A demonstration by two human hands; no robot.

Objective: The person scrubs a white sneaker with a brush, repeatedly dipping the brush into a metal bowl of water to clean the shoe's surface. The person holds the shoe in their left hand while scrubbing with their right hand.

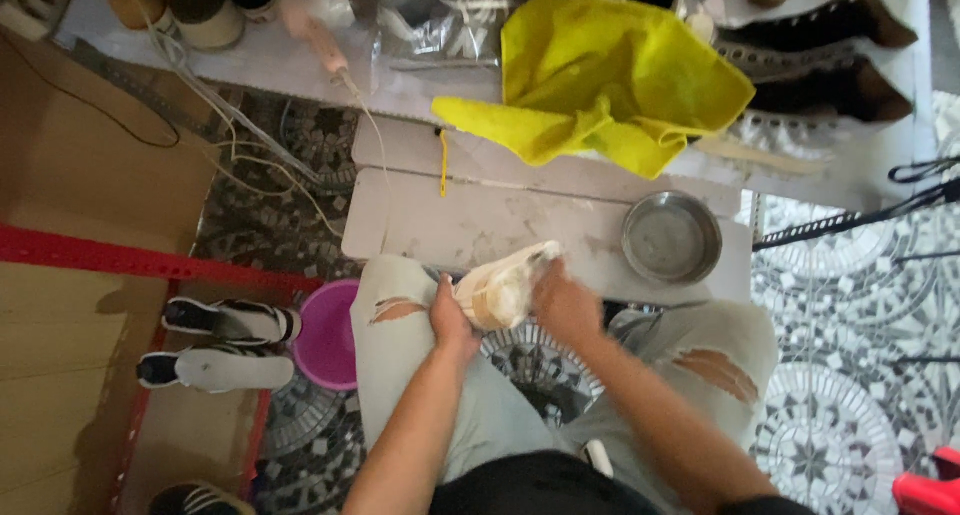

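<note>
low bench (470, 225): grey-white, stained
on bench: metal bowl (671, 238), right end
upper shelf (300, 70): yellow cloth (600, 75), black boots (830, 60)

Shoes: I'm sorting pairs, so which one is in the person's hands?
The pale cream shoe, gripped by left hand and right hand; the striped pair lies on the floor.

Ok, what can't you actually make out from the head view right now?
- Pale shoe: much of it is covered by the left hand and right hand.
- Right hand's fingertips: motion-blurred, so what they pinch cannot be told.
- Items behind the yellow cloth: covered by it.
- Dark boots: partly cut off by the top edge.
- Metal bowl: contents unclear.
</note>
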